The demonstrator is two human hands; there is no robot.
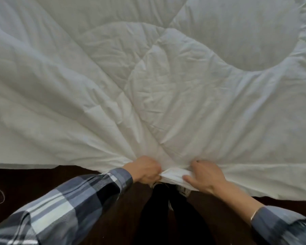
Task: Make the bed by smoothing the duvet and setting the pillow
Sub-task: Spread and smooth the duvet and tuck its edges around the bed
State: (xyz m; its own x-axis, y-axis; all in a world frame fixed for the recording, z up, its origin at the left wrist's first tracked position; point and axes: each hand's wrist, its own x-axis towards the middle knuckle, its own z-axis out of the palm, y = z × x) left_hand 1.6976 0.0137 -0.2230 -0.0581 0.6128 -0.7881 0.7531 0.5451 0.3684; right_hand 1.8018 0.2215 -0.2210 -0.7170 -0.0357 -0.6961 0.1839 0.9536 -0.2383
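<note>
So both hands are bunched up on the near edge of the duvet (148,76), which is spread over pretty much the whole bed. The left hand (145,169) is fisted around a gathered bit of the hem, and the right hand (204,175) has its thumb under and fingers over the same fold, pinching it just beside the left.

What I'd worry about: the two grips are almost touching, so any tug pulls from one spot. You can already see creases fanning out from there across the cover, and a hard pull would likely deepen them instead of flattening anything, or drag the far side off its edge. Spreading the hands apart along the hem looks like the safer bet.

Stuff I can't make out: no pillow anywhere in view, the far edge and both far corners of the bed are cut off, and the mattress is totally covered. There's a patterned something under the hem between the hands, can't tell what.
</note>
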